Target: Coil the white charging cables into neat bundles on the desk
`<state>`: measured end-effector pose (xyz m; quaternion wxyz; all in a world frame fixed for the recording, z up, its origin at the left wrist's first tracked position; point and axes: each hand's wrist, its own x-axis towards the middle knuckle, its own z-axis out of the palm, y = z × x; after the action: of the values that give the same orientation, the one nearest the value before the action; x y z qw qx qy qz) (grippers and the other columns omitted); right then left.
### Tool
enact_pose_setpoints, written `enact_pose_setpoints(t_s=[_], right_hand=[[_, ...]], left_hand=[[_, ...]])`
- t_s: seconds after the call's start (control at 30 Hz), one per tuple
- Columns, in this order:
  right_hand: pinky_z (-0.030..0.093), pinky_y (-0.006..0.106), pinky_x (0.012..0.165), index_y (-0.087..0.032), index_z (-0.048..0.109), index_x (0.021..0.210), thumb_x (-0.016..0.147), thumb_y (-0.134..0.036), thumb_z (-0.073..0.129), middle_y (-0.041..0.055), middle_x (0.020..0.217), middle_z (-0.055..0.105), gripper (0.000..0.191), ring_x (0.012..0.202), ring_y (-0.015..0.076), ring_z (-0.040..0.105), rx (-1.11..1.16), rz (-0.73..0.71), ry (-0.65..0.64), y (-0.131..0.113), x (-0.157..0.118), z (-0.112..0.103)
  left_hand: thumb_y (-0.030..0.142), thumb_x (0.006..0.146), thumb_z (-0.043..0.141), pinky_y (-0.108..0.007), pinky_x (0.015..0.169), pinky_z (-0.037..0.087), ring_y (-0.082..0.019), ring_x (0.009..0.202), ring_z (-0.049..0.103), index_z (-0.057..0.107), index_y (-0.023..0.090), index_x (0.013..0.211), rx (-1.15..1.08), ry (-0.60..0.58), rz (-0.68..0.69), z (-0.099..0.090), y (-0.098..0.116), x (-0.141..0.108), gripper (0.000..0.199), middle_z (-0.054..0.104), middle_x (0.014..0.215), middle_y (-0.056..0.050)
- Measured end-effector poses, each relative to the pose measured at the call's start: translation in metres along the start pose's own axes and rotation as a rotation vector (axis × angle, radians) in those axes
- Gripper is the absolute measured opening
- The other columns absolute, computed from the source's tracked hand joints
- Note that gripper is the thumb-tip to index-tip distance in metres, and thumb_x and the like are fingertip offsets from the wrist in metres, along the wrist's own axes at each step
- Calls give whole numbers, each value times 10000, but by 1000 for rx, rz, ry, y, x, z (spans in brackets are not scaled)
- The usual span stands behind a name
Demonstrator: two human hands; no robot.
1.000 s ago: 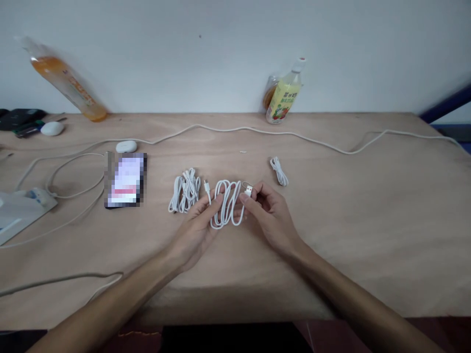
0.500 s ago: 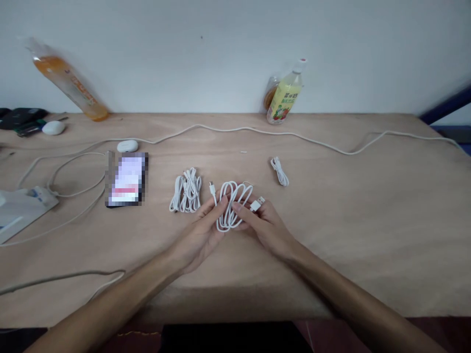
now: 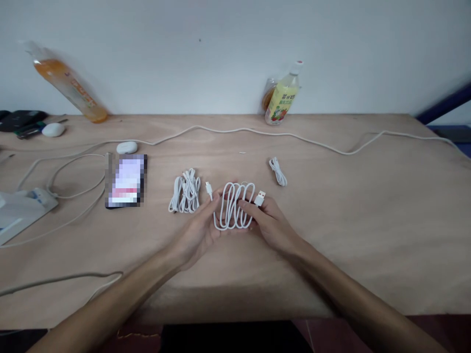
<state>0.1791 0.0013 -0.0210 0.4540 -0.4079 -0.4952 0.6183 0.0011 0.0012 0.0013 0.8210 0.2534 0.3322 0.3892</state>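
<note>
A white USB cable (image 3: pixel 230 208) lies in loose loops across both my hands, above the front half of the table. My left hand (image 3: pixel 200 220) holds its left side, thumb against the cable just below the small plug (image 3: pixel 209 189). From the right, my right hand (image 3: pixel 270 220) grips the loops with its thumb on top, and the USB-A plug (image 3: pixel 259 198) sticks up beside its fingers. The fingers beneath the loops are partly hidden. Left of my hands, several bundled white cables (image 3: pixel 185 191) lie together. One more bundled cable (image 3: pixel 277 171) rests farther right.
A phone (image 3: pixel 127 181) and a white earbud case (image 3: pixel 127 147) lie to the left, near a white power strip (image 3: pixel 25 208). A long white cord (image 3: pixel 243 129) crosses the table. An orange drink bottle (image 3: pixel 69 88) and a yellow-labelled bottle (image 3: pixel 283 98) lean against the wall.
The loops in my hands have spread wider. My left thumb has moved left off the middle of the loops to near the small plug. My right hand has shifted slightly right.
</note>
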Motion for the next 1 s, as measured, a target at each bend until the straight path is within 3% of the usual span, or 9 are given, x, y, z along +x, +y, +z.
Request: enact_pose_setpoints(t_s=[0.13, 0.23, 0.33, 0.5, 0.63, 0.83, 1.0], right_hand=[[550, 398, 996, -245, 799, 1080, 1021, -342, 596, 31, 1077, 795, 233, 983, 219, 724, 5, -32, -11, -2, 1, -1], [560, 396, 959, -240, 803, 1036, 989, -344, 594, 35, 1040, 803, 238, 965, 233, 730, -12, -5, -7, -6, 1, 0], [564, 399, 922, -244, 797, 1058, 942, -360, 612, 37, 1019, 806, 247, 940, 246, 729, -15, 38, 13, -10, 0, 0], [574, 423, 940, -248, 765, 1158, 851, -363, 658, 44, 1022, 805, 345, 960, 268, 741, 87, 125, 14, -11, 0, -1], [584, 450, 952, -216, 752, 1120, 821, -383, 660, 73, 1047, 802, 354, 954, 280, 750, 132, 187, 16, -8, 1, -2], [633, 443, 805, -192, 742, 1105, 778, -448, 650, 107, 974, 809, 425, 914, 314, 778, 187, 235, -8, -9, 4, -4], [548, 338, 620, -189, 743, 1012, 807, -430, 634, 98, 905, 788, 334, 749, 249, 728, 136, 205, 47, -6, 5, -8]], left_hand=[[361, 1089, 647, -485, 1022, 651, -300, 1103, 790, 748, 169, 1371, -10, 12, -31, -2, 2, 1, 356, 811, 1245, -157], [236, 1055, 689, -480, 999, 670, -280, 1077, 805, 713, 195, 1439, -9, 27, -50, -1, 3, 1, 387, 806, 1284, -148], [139, 1012, 725, -472, 1005, 672, -270, 1093, 807, 632, 258, 1552, 4, 17, -64, -1, 4, 0, 561, 794, 1340, -130], [183, 1067, 662, -495, 1005, 671, -294, 1116, 808, 610, 262, 1580, -6, -43, -61, -3, 3, 1, 522, 793, 1343, -150], [214, 1127, 538, -520, 1015, 662, -306, 1116, 813, 589, 228, 1591, -44, -54, -69, -2, 4, 1, 467, 796, 1321, -176], [276, 1148, 495, -544, 1069, 628, -315, 1156, 805, 548, 220, 1609, -80, -61, -39, -2, 5, 2, 468, 785, 1347, -184], [331, 1144, 512, -552, 1075, 622, -314, 1160, 805, 549, 245, 1597, -80, -43, -17, -3, 7, 2, 463, 796, 1328, -167]])
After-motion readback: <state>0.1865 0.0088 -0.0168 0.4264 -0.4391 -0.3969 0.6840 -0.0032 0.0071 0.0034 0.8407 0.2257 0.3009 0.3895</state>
